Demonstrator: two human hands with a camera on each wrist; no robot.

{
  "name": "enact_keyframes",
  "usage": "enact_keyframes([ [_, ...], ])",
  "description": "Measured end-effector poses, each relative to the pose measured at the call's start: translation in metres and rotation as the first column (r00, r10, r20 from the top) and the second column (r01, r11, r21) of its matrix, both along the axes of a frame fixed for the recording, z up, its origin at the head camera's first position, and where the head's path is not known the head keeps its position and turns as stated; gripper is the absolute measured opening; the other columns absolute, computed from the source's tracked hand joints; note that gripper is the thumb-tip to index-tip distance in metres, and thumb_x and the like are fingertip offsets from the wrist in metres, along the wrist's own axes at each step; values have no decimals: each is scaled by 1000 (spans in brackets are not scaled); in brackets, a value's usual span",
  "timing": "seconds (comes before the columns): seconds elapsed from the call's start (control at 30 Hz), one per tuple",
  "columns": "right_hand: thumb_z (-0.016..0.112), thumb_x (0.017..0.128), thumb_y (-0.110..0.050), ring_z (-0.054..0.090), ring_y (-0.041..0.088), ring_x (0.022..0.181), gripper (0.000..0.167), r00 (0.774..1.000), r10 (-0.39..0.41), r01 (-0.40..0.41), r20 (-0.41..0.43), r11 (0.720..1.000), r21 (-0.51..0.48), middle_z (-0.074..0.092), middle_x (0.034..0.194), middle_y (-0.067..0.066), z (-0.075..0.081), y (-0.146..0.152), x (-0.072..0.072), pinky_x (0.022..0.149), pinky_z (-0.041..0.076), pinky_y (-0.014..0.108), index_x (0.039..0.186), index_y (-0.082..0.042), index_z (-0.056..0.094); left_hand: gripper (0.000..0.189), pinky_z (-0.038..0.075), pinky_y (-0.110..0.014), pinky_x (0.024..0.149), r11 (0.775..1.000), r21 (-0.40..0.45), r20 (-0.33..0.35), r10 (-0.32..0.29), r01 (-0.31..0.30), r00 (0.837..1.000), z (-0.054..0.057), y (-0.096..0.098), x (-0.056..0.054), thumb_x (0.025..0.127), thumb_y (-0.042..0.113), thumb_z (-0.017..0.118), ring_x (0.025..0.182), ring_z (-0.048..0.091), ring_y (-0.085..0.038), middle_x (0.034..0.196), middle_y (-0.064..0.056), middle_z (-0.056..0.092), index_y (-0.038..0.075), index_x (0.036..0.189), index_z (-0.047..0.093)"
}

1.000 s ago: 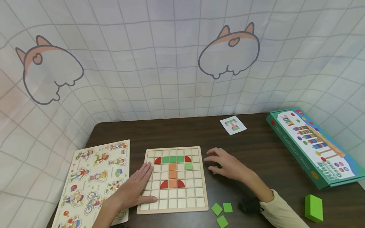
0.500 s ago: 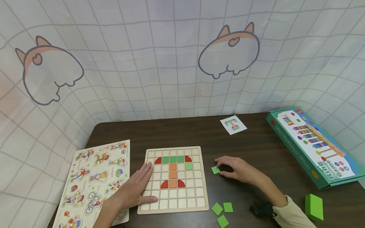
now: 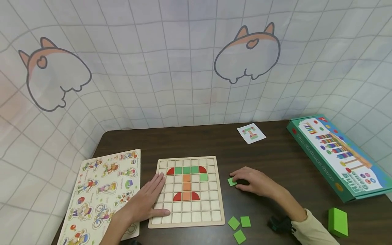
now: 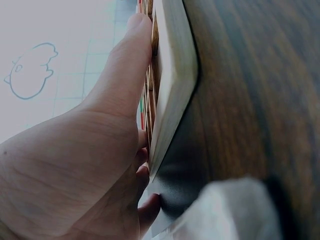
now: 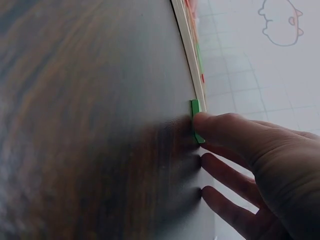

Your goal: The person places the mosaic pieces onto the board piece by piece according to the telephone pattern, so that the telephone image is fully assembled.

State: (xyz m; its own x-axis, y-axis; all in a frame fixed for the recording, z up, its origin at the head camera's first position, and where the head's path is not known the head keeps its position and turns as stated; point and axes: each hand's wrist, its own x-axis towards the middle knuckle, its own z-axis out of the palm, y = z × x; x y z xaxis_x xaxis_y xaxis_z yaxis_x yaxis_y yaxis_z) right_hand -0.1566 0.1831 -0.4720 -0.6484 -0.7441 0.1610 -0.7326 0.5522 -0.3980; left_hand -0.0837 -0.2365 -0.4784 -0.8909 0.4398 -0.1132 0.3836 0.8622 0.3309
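Observation:
My left hand (image 3: 145, 200) lies flat with straight fingers on the left edge of a wooden grid board (image 3: 208, 216). On that board sit green squares (image 3: 186, 170), an orange column (image 3: 186, 186) and red quarter-round pieces (image 3: 177, 196). To the right of the board, my right hand (image 3: 257, 182) pinches a green square tile (image 3: 231, 182) at the tabletop, between thumb and index finger. From the right wrist view, the thumb presses the edge of this green tile (image 5: 195, 107), while the other fingertips touch the table.
Loose green tiles (image 3: 240, 237) lie near the board's lower right corner. Behind stands a small pattern card (image 3: 251, 133) lying flat. A picture puzzle board (image 3: 101, 200) is at left, a game box (image 3: 340, 156) at right, and a green block (image 3: 338, 222) at front right.
My right hand has drawn back slightly to the right from near the board, and the green tile under it has come into view. The left hand stays in place.

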Motion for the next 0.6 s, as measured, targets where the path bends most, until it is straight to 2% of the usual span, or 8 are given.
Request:
enact_keyframes([
  [0.23, 75, 83, -12, 63, 15, 96, 12, 993, 59, -64, -100, 997, -47, 69, 103, 0, -7, -1, -2, 79, 56, 30, 94, -14, 70, 106, 25, -50, 119, 1000, 15, 22, -16, 15, 1000, 2, 1, 1, 81, 71, 57, 151, 17, -32, 164, -12, 15, 5, 155, 20],
  [0.43, 78, 79, -10, 60, 12, 93, 15, 982, 78, -92, -171, 993, -74, 67, 100, -1, -10, -1, -4, 76, 56, 27, 91, -15, 69, 105, 30, -54, 116, 999, 26, -25, -21, 22, 999, 1, 1, 1, 80, 70, 59, 149, 21, -35, 162, -14, 20, 4, 154, 23],
  [0.6, 79, 78, -9, 58, 10, 91, 17, 977, 92, -110, -193, 990, -85, 65, 98, -4, -12, -1, -6, 75, 54, 25, 91, -15, 69, 107, 28, -53, 116, 1000, 18, -20, -12, 12, 1000, 2, 1, 2, 79, 72, 59, 150, 20, -33, 163, -12, 18, 5, 154, 23],
])
